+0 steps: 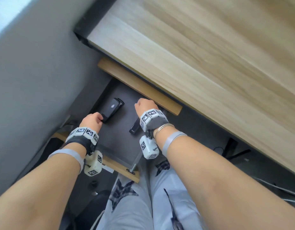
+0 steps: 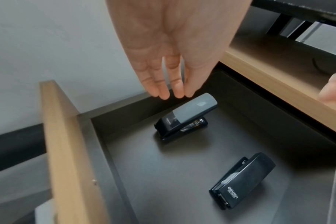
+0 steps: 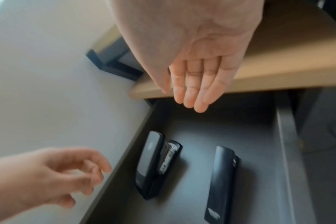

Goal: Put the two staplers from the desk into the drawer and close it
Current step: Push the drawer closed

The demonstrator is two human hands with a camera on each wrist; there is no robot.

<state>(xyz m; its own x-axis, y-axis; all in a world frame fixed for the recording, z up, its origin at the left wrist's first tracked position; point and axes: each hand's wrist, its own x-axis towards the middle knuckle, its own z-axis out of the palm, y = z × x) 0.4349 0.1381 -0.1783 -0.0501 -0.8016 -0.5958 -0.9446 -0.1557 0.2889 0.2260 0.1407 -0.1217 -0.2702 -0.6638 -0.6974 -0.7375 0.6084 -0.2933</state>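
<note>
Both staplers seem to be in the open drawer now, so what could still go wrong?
The left hand hovers over the grey-topped stapler and the right hand is near the desk edge; closing the drawer might catch fingers. A hard shove could slide the black stapler.

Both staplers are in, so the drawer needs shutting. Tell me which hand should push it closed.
Probably the left hand: open and empty, it is nearer the drawer front panel. The right hand reaches deeper, by the desk edge.
</note>
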